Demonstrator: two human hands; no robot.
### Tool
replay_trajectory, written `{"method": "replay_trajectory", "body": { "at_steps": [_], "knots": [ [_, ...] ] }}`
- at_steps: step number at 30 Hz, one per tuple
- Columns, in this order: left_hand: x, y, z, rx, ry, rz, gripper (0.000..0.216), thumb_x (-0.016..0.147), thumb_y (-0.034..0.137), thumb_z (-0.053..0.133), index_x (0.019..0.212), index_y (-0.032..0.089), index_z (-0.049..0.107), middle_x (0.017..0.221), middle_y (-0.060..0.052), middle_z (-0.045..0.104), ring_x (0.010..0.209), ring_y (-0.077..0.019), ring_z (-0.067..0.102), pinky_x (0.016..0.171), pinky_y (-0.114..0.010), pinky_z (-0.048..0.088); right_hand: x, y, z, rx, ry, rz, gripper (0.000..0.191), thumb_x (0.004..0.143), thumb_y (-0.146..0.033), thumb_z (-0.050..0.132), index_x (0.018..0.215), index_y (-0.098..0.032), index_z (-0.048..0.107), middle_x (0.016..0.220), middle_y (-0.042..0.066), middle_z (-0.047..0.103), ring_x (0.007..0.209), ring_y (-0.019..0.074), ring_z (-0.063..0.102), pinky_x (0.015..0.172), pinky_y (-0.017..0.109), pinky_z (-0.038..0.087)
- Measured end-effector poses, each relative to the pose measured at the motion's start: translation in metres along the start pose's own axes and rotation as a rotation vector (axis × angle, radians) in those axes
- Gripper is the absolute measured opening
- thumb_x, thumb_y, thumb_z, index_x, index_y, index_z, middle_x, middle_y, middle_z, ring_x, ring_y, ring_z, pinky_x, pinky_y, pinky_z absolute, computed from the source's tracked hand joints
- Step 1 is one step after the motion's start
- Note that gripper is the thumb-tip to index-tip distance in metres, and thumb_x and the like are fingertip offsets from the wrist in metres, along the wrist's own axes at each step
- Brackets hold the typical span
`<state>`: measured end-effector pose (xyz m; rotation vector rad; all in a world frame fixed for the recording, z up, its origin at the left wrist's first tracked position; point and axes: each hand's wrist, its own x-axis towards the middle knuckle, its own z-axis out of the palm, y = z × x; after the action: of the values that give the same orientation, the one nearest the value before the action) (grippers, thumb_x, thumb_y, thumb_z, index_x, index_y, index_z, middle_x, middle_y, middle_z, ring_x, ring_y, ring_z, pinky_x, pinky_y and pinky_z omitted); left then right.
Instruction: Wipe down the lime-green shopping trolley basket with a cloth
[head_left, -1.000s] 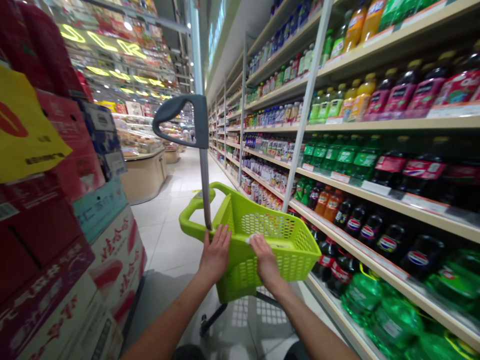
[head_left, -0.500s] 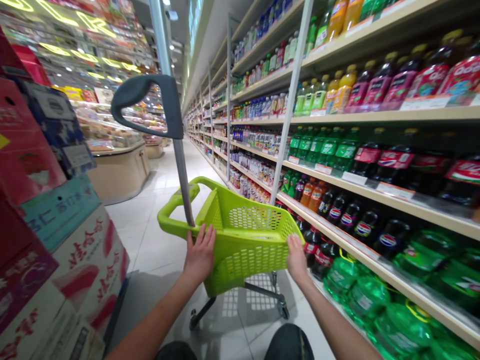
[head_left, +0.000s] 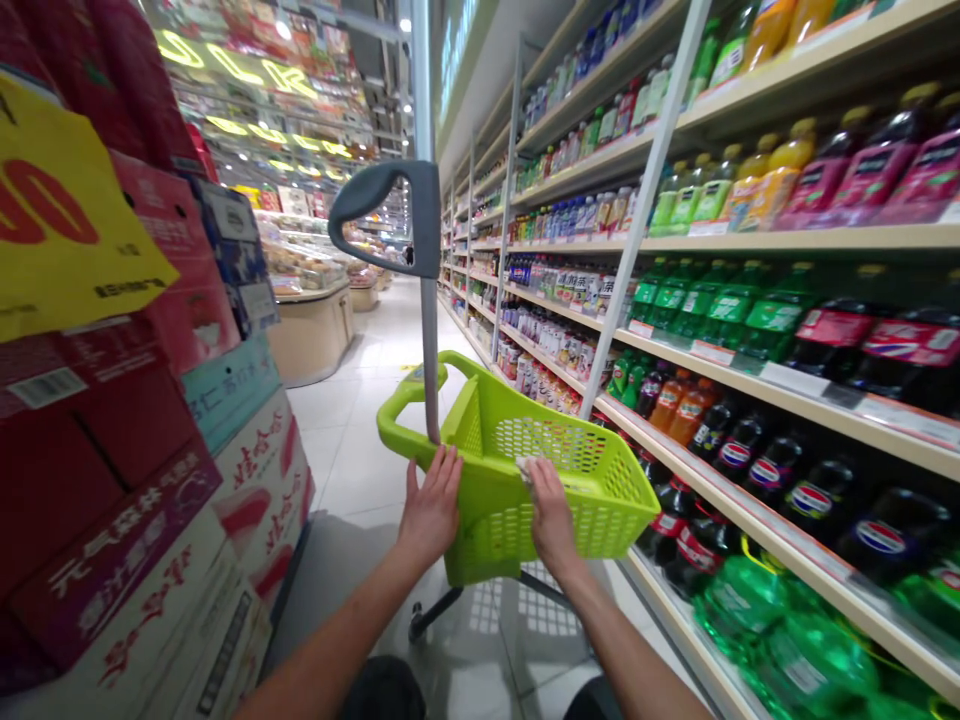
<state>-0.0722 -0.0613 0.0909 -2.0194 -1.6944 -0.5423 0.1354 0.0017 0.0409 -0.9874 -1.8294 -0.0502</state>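
Note:
A lime-green shopping cart basket [head_left: 615,470] on dark wheeled legs stands in front of me, its side wall pierced with holes. My left hand [head_left: 433,505] lies with outstretched fingers against its near side, just below the foot of a metal pole [head_left: 430,350]. That pole carries a grey loop handle [head_left: 424,220]. On the near rim, around the middle, my right hand [head_left: 553,515] presses a small whitish cloth or tissue [head_left: 525,470] with its fingers closed over it. Most of the cloth is hidden by the fingers.
Shelves of bottled drinks [head_left: 757,300] run along the right side, with large green bottles [head_left: 787,610] at the bottom. Stacked drink cartons [head_left: 262,480] and a yellow price sign [head_left: 67,220] stand close on the left. A rounded display counter [head_left: 307,335] is farther down the tiled aisle.
My right hand has moved left along the near rim from the basket's far-right corner to its middle. My left hand stays by the pole. The view has turned left.

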Motion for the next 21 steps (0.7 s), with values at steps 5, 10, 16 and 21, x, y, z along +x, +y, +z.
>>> {"method": "replay_trajectory", "body": {
  "at_steps": [5, 10, 16, 21],
  "knots": [
    [-0.031, -0.014, 0.014, 0.010, -0.033, -0.083, 0.058, 0.070, 0.012, 0.038, 0.128, 0.011, 0.038, 0.137, -0.011, 0.035, 0.129, -0.0239, 0.026, 0.105, -0.052, 0.013, 0.014, -0.082, 0.062, 0.088, -0.076, -0.331, 0.047, 0.084, -0.009, 0.035, 0.130, -0.020, 0.037, 0.135, 0.006, 0.039, 0.132, 0.0203, 0.016, 0.105, 0.046, 0.025],
    [-0.068, -0.041, 0.017, 0.050, -0.122, -0.200, 0.063, 0.066, 0.013, 0.040, 0.129, 0.011, 0.037, 0.139, -0.011, 0.031, 0.130, -0.0247, 0.024, 0.105, -0.052, 0.014, -0.054, -0.067, 0.100, -0.006, -0.422, -0.355, 0.032, 0.086, -0.013, 0.038, 0.113, -0.019, 0.055, 0.118, 0.007, 0.056, 0.120, 0.0195, 0.041, 0.097, 0.039, 0.038],
    [-0.066, -0.038, -0.003, -0.045, -0.255, -0.229, 0.066, 0.069, 0.016, 0.039, 0.133, 0.009, 0.026, 0.144, -0.011, 0.021, 0.133, -0.0248, 0.013, 0.106, -0.054, 0.011, -0.049, -0.027, 0.042, -0.026, -0.179, -0.361, 0.052, 0.081, -0.006, 0.028, 0.127, -0.025, 0.041, 0.130, 0.003, 0.046, 0.126, 0.0221, 0.032, 0.100, 0.044, 0.034],
    [-0.046, -0.002, -0.005, -0.149, -0.218, -0.119, 0.065, 0.074, 0.022, 0.041, 0.134, 0.009, 0.021, 0.144, -0.012, 0.020, 0.134, -0.0248, 0.007, 0.106, -0.056, 0.009, -0.035, 0.013, 0.024, -0.093, -0.110, -0.396, 0.060, 0.074, -0.002, 0.031, 0.130, -0.022, 0.038, 0.132, 0.004, 0.043, 0.129, 0.0238, 0.026, 0.102, 0.048, 0.032]
  ]
}}
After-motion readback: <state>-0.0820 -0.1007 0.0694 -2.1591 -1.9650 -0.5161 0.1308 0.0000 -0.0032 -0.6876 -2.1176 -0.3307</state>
